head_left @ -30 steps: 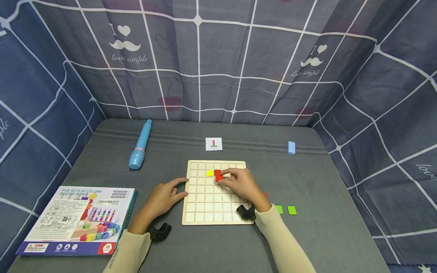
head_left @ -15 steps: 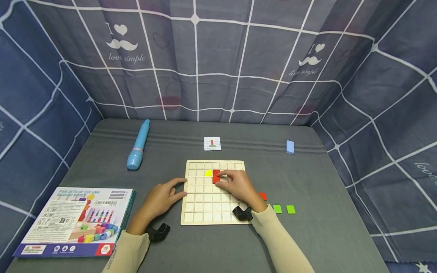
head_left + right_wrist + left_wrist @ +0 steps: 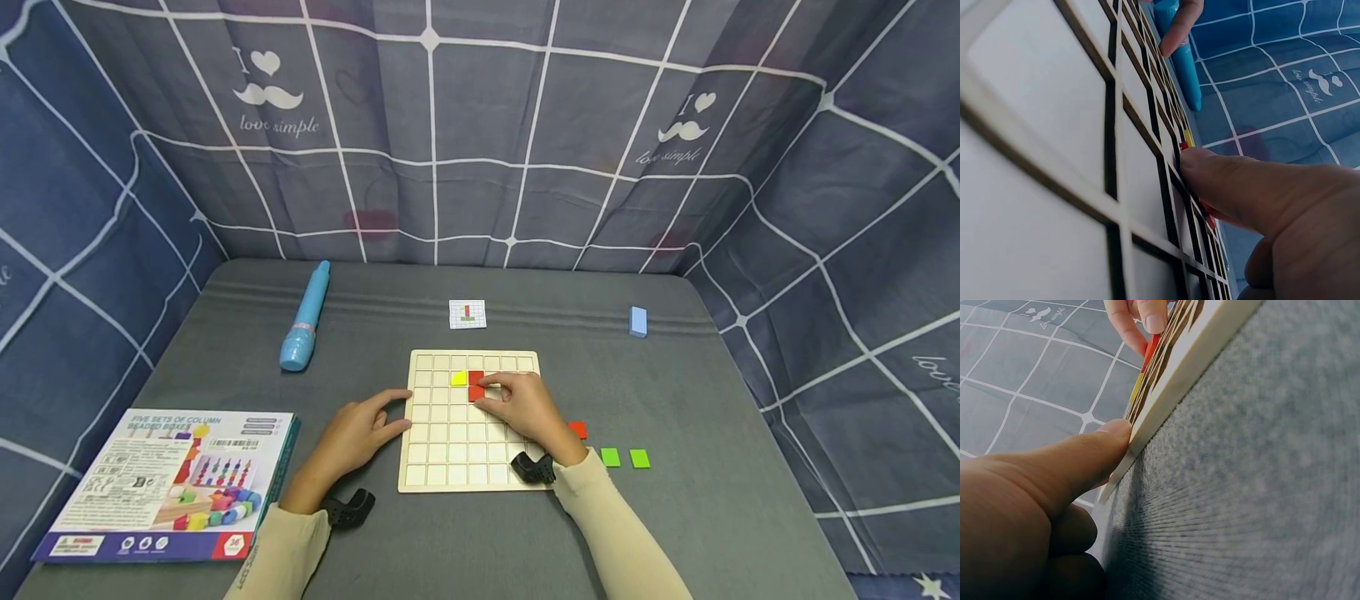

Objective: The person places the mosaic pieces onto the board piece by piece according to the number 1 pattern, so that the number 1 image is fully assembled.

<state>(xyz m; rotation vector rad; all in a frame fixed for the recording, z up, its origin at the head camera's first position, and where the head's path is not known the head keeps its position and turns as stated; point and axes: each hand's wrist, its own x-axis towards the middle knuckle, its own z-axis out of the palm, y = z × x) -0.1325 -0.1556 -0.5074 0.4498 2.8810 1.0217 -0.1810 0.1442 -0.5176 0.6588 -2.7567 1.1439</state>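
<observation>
A pale wooden grid board (image 3: 442, 475) lies on the grey table. In its upper part, a yellow tile (image 3: 458, 379) sits beside two red tiles, the upper red tile (image 3: 476, 377) and the lower red tile (image 3: 476, 393). My right hand (image 3: 521, 408) pinches the lower red tile between thumb and index finger, at its cell. In the right wrist view the thumb (image 3: 1241, 181) hides much of the red. My left hand (image 3: 356, 433) touches the board's left edge with thumb and index finger. The left wrist view shows the thumb (image 3: 1079, 456) straight against the board's side.
Right of the board lie a loose red tile (image 3: 577, 430) and two green tiles (image 3: 610, 457). Behind it are a small pattern card (image 3: 467, 315) and a blue block (image 3: 638, 322). A blue microphone-shaped object (image 3: 305, 321) and a flat box (image 3: 172, 483) lie to the left.
The right hand's fingers have moved slightly toward me, with the lower red tile now in the cell below the upper one. The left hand stays at the board's edge.
</observation>
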